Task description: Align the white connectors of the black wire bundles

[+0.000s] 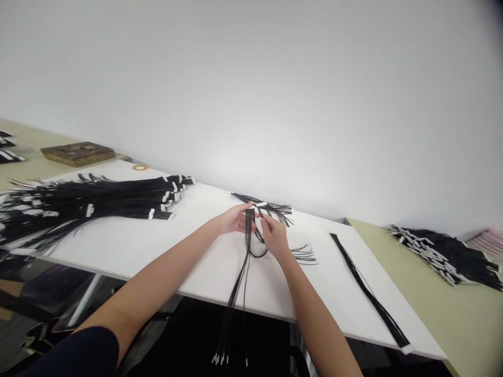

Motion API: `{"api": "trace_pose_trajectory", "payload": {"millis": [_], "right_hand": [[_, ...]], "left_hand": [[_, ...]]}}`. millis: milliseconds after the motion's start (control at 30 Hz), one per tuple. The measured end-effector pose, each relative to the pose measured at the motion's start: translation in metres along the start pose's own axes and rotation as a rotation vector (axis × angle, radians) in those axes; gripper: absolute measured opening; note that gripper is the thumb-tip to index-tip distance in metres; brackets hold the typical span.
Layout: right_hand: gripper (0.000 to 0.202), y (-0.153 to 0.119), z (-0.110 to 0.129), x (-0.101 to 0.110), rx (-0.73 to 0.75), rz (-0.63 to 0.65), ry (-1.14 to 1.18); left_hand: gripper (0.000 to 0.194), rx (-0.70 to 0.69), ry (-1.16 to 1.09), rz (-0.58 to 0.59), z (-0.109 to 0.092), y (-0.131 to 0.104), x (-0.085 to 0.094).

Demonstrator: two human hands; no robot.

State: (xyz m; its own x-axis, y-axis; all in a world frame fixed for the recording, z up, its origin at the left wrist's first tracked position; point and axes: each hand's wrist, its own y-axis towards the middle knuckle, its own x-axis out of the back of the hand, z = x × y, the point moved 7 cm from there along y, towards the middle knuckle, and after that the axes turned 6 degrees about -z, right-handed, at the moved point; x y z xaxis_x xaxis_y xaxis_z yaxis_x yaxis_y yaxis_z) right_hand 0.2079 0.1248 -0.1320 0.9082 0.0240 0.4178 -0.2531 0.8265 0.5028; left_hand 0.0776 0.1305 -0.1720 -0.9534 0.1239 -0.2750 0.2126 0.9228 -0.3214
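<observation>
Above the middle of the white table, my left hand (237,219) is closed on the upper end of a bundle of black wires (248,238). The wires hang down past the table's front edge, their pale tips at the bottom. Close beside it, my right hand (274,234) has its fingers pinched on black wires that loop back toward the bundle. Just behind both hands, another black wire bundle with a white connector (261,204) lies on the table. Loose wire ends (304,255) stick out to the right of my right wrist.
A large pile of black wire bundles (129,196) covers the table's left part. One long bundle (369,293) lies at the right on the white table (314,293). More bundles (444,256) lie far right. A brown block (78,153) and an orange ring (140,168) are back left.
</observation>
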Motion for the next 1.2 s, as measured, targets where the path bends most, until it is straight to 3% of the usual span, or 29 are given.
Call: {"api": "trace_pose_trajectory", "payload": {"millis": [333, 567, 733, 900, 1067, 1200], "right_hand": [[0.029, -0.001, 0.014, 0.0, 0.134, 0.067, -0.206], [0.03, -0.002, 0.012, -0.002, 0.169, 0.073, -0.292], [0.027, -0.002, 0.007, -0.006, 0.182, 0.099, -0.32], [0.026, -0.006, 0.005, -0.011, 0.203, 0.113, -0.317], [0.026, -0.006, 0.013, -0.006, 0.234, 0.056, -0.228], [0.018, -0.002, 0.037, 0.02, 0.265, -0.081, -0.072]], "left_hand": [[0.039, 0.028, 0.181, -0.049, 0.003, 0.004, 0.01], [0.026, -0.174, 0.227, -0.173, -0.002, 0.009, 0.017], [0.044, -0.296, 0.178, -0.199, -0.001, 0.014, 0.009], [0.045, -0.411, 0.122, -0.245, 0.005, 0.02, 0.002], [0.047, -0.458, 0.078, -0.323, 0.012, 0.026, 0.01], [0.048, -0.486, 0.065, -0.385, 0.014, 0.027, 0.016]]}}
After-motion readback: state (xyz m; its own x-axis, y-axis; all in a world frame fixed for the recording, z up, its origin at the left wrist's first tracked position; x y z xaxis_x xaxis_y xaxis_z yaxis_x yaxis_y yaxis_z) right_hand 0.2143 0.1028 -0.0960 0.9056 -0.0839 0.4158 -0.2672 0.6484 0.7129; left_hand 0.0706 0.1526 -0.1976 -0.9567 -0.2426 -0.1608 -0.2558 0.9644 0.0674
